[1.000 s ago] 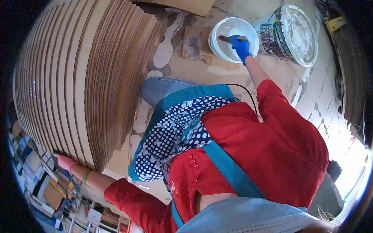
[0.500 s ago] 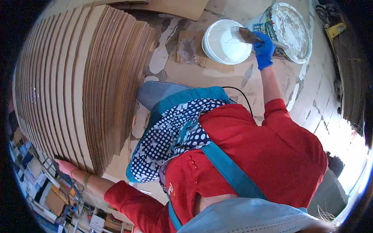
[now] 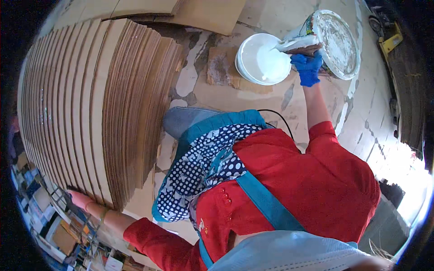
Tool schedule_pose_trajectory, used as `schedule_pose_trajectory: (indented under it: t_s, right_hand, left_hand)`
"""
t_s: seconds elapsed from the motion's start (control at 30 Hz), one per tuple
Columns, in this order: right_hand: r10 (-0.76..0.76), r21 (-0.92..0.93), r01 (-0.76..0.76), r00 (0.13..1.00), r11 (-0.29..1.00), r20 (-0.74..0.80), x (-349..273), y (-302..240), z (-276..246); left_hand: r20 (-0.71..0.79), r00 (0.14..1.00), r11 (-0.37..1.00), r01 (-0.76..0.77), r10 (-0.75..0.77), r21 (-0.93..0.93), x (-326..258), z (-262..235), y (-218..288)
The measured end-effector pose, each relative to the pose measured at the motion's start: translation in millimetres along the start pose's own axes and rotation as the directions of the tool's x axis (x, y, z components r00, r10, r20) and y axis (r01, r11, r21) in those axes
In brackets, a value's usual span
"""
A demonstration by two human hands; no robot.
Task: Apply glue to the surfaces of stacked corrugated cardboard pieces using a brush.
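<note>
My right hand [image 3: 308, 68], in a blue glove, is closed round a wide flat brush [image 3: 296, 44] coated in white. The brush tip is at the right rim of a white bucket [image 3: 240, 67] with white liquid inside. Just beyond that hand, a larger bucket [image 3: 339, 45] has a top crusted with white. At the lower left, my left hand [image 3: 79, 199] rests by the near edge of a tall stack of cardboard sheets [image 3: 131, 108], fanned out in steps on its left side. Its fingers are partly hidden there, so their grip is unclear.
More cardboard sheets [image 3: 208, 18] lie at the far side. A stained cardboard piece [image 3: 219, 72] sits under the white bucket. A yellow-handled tool [image 3: 391, 39] is by the right wall. Shelves with assorted items [image 3: 58, 235] fill the lower left. A black cable [image 3: 282, 116] runs beside me.
My right hand has turned the brush from over the white bucket to its right rim, and more white shows on the brush. The whole view has shifted slightly; my left hand stays at the stack.
</note>
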State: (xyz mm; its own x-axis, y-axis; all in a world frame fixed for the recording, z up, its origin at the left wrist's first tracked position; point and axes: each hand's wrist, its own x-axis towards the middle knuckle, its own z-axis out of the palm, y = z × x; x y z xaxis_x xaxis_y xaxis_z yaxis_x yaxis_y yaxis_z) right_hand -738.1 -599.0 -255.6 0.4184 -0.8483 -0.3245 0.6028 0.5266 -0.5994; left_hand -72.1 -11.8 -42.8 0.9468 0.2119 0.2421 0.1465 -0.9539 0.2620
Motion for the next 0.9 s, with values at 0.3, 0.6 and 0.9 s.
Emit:
schedule_pose_trajectory:
  t_s: [0.3,0.6,0.9]
  right_hand:
    - [0.237,0.112,-0.250,0.964,0.962,0.120,4,21,-13]
    - [-0.277,-0.838,0.366,0.923,0.405,0.269,-24,103,14]
    - [0.016,-0.775,0.550,0.818,-0.309,0.575,-20,108,-28]
  left_hand:
    - [-0.034,0.999,0.992,-0.007,0.003,-0.126,12,-1,-18]
    - [-0.033,0.997,0.993,-0.068,0.066,-0.096,8,1,-14]
    - [-0.017,1.000,0.950,-0.013,0.008,-0.311,22,17,-38]
